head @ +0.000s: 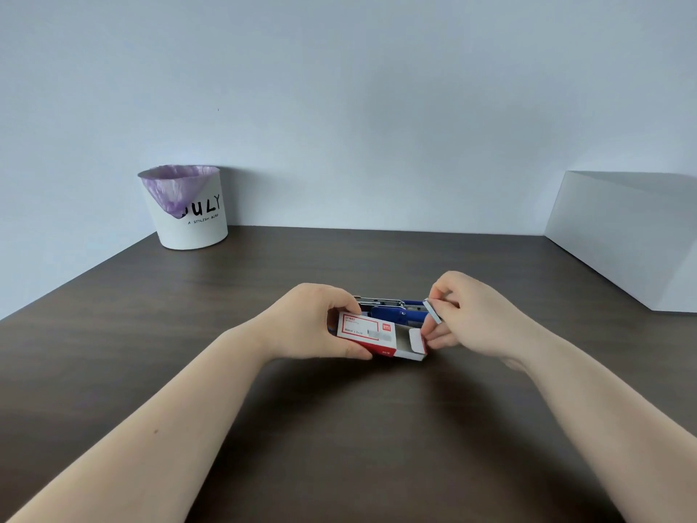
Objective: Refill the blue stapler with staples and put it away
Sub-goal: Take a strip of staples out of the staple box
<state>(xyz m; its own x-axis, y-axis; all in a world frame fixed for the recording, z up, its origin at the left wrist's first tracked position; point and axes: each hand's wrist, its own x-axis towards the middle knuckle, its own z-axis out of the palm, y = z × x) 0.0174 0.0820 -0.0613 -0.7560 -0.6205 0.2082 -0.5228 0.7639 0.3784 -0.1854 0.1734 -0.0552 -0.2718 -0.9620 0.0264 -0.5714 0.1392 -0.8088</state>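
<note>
The blue stapler (392, 310) lies on the dark wooden table (339, 428), its top swung open and the metal staple channel showing; most of it is hidden behind the box and my hands. My left hand (313, 320) grips a red and white staple box (367, 334) just in front of the stapler. The box's inner tray is slid out to the right, its white end flap up. My right hand (471, 313) pinches a silver strip of staples (432, 311) between thumb and fingers above the tray's open end.
A white bin (190, 217) with a purple liner and black lettering stands at the table's back left against the wall. A white box-like block (626, 235) sits at the right edge of the table.
</note>
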